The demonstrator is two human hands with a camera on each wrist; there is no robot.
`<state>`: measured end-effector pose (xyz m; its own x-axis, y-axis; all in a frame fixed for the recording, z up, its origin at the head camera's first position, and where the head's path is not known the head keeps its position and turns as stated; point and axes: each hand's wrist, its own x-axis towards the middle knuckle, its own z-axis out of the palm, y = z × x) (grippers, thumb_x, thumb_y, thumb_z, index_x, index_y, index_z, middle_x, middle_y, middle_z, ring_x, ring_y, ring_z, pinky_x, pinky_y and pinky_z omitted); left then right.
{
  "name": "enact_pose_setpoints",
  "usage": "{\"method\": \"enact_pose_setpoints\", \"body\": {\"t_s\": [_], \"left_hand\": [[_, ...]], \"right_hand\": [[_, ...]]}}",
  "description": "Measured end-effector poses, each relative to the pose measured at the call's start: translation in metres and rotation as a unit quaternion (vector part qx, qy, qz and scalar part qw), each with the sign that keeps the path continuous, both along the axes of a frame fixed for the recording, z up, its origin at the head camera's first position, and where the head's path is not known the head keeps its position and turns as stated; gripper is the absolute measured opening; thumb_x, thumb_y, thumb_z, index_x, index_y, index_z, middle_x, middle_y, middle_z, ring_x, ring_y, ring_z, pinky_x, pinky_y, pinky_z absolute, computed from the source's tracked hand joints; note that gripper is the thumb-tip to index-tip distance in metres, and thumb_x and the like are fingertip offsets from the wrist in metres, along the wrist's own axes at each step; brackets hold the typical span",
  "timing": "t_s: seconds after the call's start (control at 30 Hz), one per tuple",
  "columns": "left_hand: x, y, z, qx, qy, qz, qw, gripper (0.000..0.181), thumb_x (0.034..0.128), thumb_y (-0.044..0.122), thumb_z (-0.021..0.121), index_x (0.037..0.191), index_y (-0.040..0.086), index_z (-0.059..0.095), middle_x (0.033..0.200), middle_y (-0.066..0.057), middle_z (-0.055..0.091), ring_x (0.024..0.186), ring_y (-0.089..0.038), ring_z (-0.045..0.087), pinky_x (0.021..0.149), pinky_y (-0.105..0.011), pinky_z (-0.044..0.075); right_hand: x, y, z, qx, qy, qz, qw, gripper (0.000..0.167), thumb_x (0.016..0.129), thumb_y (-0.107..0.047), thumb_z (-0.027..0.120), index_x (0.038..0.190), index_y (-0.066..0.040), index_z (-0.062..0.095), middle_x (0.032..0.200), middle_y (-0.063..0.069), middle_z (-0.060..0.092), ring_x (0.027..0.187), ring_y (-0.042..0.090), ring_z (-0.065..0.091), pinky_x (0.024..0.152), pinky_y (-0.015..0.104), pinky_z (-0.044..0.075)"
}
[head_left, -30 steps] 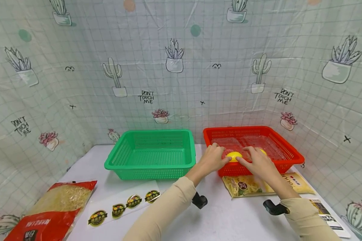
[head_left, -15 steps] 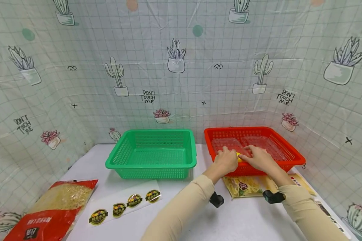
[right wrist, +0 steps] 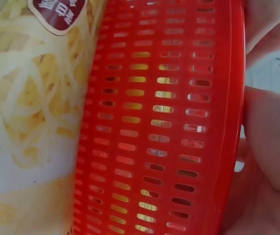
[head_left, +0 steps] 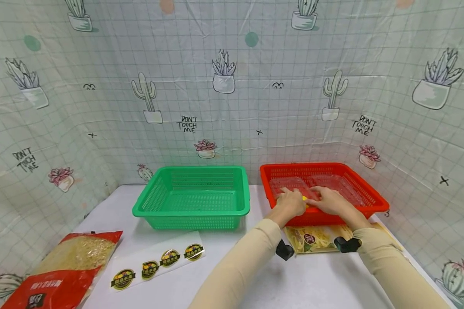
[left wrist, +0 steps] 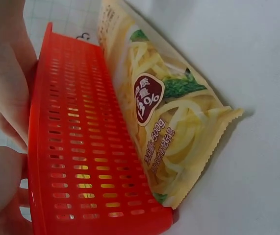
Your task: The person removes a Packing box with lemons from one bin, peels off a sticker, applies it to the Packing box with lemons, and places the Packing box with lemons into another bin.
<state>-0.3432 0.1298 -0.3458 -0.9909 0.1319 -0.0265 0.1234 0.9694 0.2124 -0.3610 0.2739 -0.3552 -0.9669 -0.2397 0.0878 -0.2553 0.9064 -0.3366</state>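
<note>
Both hands reach over the near rim of the red basket (head_left: pixel 375 201). The left hand (head_left: pixel 292 203) bends downward with its fingertips hidden, beside a small yellow thing (head_left: pixel 305 198) partly covered by the hands. The right hand (head_left: pixel 330 201) is on the other side of it, fingers loosely curved by a clear plastic tray (head_left: pixel 290 184). In the left wrist view the left hand (left wrist: pixel 2 191) shows low behind the rim, the right hand (left wrist: pixel 7 83) above. Yellow patches show through the basket wall (right wrist: pixel 179 161) in the right wrist view.
A green basket (head_left: pixel 191 221) stands to the left. In front of the red basket lies a yellow noodle bag (head_left: pixel 317 238). A sheet of round stickers (head_left: pixel 158 259) and a red-and-clear food bag (head_left: pixel 62 274) lie at the left. Another clear tray (head_left: pixel 338 184) sits inside the red basket.
The left hand has moved right and turned over the yellow thing, covering most of it. The right hand has shifted slightly inward beside it.
</note>
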Motion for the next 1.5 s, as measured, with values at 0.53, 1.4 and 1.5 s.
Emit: {"method": "enact_pose_setpoints", "body": {"t_s": [0.53,1.4,1.5], "left_hand": [[-0.003,0.006,-0.005,-0.033,0.002,0.012,0.9994,0.061,0.0982,0.043,0.052,0.152,0.02,0.036,0.154,-0.011,0.04,0.123,-0.024,0.06,0.099,-0.036,0.052],[-0.003,-0.007,0.004,0.172,-0.004,0.023,0.9848,0.029,0.1008,0.037,0.053,0.112,0.014,0.067,0.121,-0.012,0.058,0.11,-0.036,0.059,0.089,-0.043,0.052],[-0.002,-0.01,0.005,0.187,0.013,0.015,0.9822,0.027,0.1005,0.035,0.054,0.109,0.013,0.068,0.116,-0.011,0.059,0.106,-0.036,0.059,0.085,-0.042,0.052]], "right_hand": [[-0.006,0.0,-0.002,0.002,-0.036,0.002,0.9993,0.063,0.094,-0.039,0.064,0.139,0.003,0.051,0.131,0.034,0.056,0.115,0.049,0.057,0.095,0.063,0.047],[-0.005,0.005,-0.006,-0.087,0.028,-0.036,0.9951,0.045,0.093,-0.029,0.067,0.125,0.002,0.062,0.117,0.03,0.065,0.106,0.046,0.06,0.085,0.054,0.05],[-0.002,0.006,-0.003,-0.095,0.041,-0.039,0.9939,0.044,0.093,-0.029,0.068,0.124,0.003,0.062,0.115,0.03,0.065,0.103,0.045,0.061,0.081,0.05,0.052]]}}
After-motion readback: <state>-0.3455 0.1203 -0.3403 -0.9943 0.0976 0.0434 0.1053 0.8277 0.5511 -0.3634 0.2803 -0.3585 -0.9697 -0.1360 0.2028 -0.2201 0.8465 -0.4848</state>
